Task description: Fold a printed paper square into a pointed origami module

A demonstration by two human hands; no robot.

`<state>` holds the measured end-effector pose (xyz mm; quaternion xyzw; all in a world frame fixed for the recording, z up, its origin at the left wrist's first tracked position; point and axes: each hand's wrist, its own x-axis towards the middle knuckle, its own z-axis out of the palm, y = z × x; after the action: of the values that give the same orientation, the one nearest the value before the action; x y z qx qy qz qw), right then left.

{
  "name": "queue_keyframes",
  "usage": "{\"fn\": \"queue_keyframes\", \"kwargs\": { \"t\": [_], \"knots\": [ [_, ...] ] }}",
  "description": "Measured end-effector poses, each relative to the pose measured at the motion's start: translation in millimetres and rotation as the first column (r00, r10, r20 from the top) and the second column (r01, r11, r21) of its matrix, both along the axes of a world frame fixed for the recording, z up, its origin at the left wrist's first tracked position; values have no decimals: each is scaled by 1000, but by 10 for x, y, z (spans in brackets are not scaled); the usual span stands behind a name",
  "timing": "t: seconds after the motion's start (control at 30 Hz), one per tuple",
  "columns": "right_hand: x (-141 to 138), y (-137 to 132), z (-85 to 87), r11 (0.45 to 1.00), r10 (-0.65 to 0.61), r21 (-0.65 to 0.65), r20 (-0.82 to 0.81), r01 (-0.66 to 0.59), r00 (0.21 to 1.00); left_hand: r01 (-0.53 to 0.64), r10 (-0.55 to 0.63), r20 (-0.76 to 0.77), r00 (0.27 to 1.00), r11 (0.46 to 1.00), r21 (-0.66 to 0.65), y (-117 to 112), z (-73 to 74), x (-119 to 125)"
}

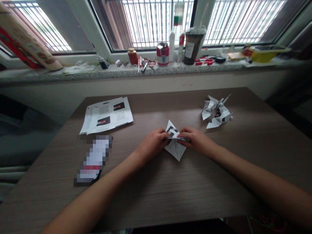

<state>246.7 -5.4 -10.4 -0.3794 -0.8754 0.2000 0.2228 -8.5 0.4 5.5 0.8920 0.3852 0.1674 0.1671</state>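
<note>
A person's left hand (pixel 154 140) and right hand (pixel 194 139) are pinching a folded paper (pixel 177 150).
The fingers of both are gripping its opposite sides along a raised crease, and the paper is sitting between them, near the middle of the brown table (pixel 151 198). Printed sheets (pixel 107 113) are lying toward the far left, and folded paper pieces (pixel 211 112) are standing at the far right.

Folded paper (pixel 176 147) partly hidden behind the fingers (pixel 161 132)
</note>
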Motion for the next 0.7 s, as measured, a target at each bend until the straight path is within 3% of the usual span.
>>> {"fn": "queue_keyframes", "kwargs": {
  "t": [0.33,0.7],
  "knots": [
    [-58,102,53,999,-46,3,40,46,998,7,-4,31,1000,997,-83,98,33,5],
    [-133,289,202,976,-104,-171,160,131,982,-108,110,-7,994,969,-223,232,50,70]
  ]
}}
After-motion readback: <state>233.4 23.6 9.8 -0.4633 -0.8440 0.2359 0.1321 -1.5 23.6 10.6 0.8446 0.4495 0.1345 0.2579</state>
